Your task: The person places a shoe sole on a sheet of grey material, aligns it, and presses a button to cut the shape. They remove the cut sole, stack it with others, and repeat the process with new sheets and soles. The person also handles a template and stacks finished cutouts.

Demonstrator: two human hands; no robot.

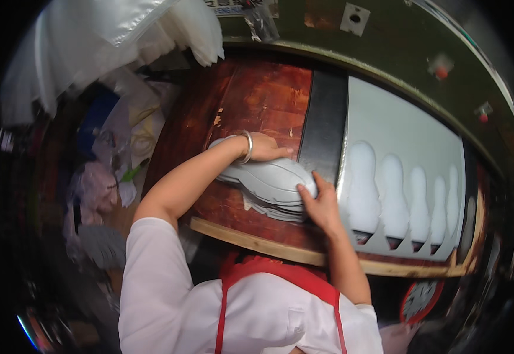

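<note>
A stack of grey sole-shaped pieces [263, 183], likely insoles, lies on the reddish-brown wooden table in front of me. Its layers fan out slightly along the near edge. My left hand [264, 147], with a silver bangle at the wrist, lies along the far side of the stack, fingers stretched to the right. At the stack's right end, my right hand [323, 205] grips it, thumb on the top piece and a finger past the tip. The other fingertips are partly hidden.
A grey sheet [407, 124] with several pale sole shapes covers the table's right part, beside a black strip [326, 118]. A wooden strip [257, 242] edges the near side. Plastic bags [121, 41] hang at the upper left; a green machine beam [387, 35] spans the back.
</note>
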